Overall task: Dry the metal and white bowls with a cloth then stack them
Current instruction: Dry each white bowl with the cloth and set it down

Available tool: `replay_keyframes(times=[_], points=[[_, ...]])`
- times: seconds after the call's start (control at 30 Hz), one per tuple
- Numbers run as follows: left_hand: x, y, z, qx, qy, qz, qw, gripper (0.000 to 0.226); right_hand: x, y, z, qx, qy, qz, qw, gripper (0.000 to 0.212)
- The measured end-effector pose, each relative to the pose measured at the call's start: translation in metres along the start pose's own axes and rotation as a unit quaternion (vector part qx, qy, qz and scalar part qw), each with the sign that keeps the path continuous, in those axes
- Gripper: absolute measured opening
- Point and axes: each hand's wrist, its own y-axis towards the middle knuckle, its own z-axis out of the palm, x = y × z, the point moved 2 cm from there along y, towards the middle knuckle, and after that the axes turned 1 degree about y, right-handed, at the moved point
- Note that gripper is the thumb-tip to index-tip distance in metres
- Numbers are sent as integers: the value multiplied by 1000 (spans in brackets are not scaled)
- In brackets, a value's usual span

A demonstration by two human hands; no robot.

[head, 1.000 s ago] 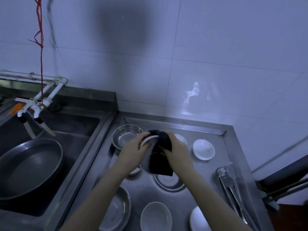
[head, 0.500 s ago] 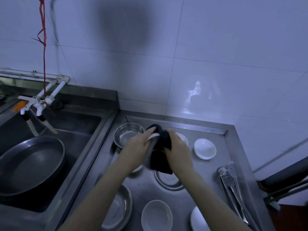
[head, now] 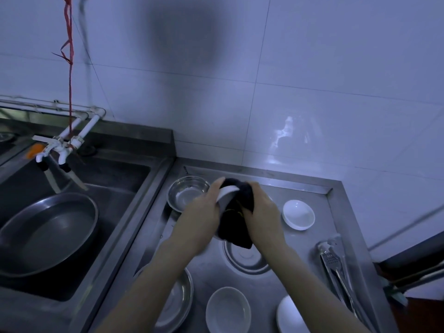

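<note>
At frame centre our left hand (head: 204, 212) grips the small round white bowl (head: 227, 195), tilted on edge, mouth facing our right hand (head: 263, 212), which presses the dark bunched cloth (head: 237, 222) inside.

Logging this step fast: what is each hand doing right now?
Left hand: grips a white bowl, tilted on edge.
Right hand: grips the dark cloth, pressing it against that bowl.
</note>
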Motion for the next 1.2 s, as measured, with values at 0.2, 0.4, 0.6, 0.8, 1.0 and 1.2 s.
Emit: replay_keyframes(times=[0.2, 0.4, 0.6, 0.8, 1.0, 1.2], points=[[2, -20, 11, -89, -269, -113, 952, 46, -9, -12, 11, -75, 304, 241, 919, 21], [5, -7, 7, 17, -89, -29, 996, 51, -11, -7, 2, 16, 86, 57, 995, 37], [5, -1, -7, -26, 28, -8, 999, 53, 1, -9, 5, -25, 55, 27, 998, 29], [20, -20, 16, -13, -186, -137, 973, 43, -10, -18, 10, -32, 223, 174, 958, 25], [4, 3, 2, 89, 176, -9, 980, 41, 0, -8, 12, 59, -61, -39, 996, 44], [0, -5, -20, -116, 130, -66, 982, 51, -4, -11, 16, -40, 85, 102, 990, 43]])
